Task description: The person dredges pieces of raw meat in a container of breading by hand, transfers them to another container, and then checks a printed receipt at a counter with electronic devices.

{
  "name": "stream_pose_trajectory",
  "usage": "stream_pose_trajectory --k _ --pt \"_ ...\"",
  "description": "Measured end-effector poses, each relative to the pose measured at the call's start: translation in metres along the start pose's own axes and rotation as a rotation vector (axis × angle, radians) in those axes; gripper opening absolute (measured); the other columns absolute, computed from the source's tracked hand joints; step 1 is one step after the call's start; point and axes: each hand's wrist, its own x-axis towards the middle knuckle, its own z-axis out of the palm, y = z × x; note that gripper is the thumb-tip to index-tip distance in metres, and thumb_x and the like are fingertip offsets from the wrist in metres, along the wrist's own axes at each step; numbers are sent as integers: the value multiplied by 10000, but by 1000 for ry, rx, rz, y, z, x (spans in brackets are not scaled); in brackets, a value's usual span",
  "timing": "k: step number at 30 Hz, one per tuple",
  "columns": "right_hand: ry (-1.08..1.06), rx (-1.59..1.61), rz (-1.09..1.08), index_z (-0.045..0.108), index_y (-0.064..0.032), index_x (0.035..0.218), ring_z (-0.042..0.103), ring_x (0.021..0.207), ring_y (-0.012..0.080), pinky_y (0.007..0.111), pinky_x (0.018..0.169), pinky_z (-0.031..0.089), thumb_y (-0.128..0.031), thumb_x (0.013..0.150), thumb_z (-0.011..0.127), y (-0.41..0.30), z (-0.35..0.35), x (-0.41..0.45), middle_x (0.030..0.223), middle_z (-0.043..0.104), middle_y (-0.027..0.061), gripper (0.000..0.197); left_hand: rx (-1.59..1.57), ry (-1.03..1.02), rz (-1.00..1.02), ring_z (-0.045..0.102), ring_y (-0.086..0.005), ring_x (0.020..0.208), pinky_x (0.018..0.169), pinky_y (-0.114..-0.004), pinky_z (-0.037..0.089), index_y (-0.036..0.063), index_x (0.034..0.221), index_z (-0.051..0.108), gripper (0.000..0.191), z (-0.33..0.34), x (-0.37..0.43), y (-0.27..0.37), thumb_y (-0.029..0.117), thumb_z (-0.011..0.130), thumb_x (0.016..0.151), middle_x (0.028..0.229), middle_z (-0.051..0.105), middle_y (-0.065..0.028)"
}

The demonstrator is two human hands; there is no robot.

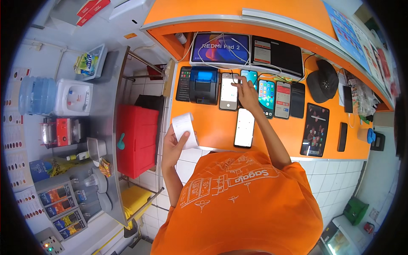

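Note:
My left hand holds a curled strip of printed paper, like a receipt, at the near edge of the orange counter. My right hand reaches over a row of smartphones, its fingers above the right side of a lit smartphone; whether they touch the screen I cannot tell. Left of that phone stands a black receipt printer. Another smartphone with a white screen lies nearer to me. To the right are a smartphone with app icons, one with a red and white screen and a dark one.
Behind the phones are a tablet box, a dark tablet and loose white cables. A black cap, a tablet and a blue-lidded container are on the right. A red bin sits in a metal rack at left.

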Motion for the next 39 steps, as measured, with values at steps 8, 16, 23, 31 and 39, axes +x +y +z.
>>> stream_pose_trajectory --k 8,16,23,31,39 --pt "-182 -107 30 417 -140 1319 605 995 398 459 857 474 -83 929 490 -6 -4 -3 1033 673 181 400 -14 -29 -64 677 -180 891 709 -300 568 26 1377 341 496 6 18 -7 103 578 947 1074 672 -145" --pt "103 134 -9 385 -113 1349 642 811 281 383 749 485 -111 962 462 1 -5 -16 1044 677 163 395 -26 -97 37 637 -254 1078 868 -355 550 70 1438 246 528 7 30 -7 105 501 977 1249 589 -194" --pt "2 -6 55 389 -103 1336 626 690 153 301 644 473 -106 928 454 -8 -5 -29 963 731 57 413 -151 -145 -12 588 -325 1171 991 -398 484 173 1519 50 703 5 34 -14 -76 331 924 1345 526 -209" --pt "23 16 28 410 -162 1370 673 937 239 384 838 488 -124 912 474 -6 -1 -31 992 705 77 464 -197 -166 -46 555 -343 1210 1007 -405 477 180 1524 10 775 9 36 -11 -127 279 865 1378 490 -211" --pt "-139 536 36 419 -76 1308 635 805 109 273 758 485 -146 910 636 -54 -10 -56 889 681 71 459 -284 -159 33 542 -318 1230 1020 -379 464 142 1511 68 760 40 40 -21 -132 319 847 1367 493 -226"
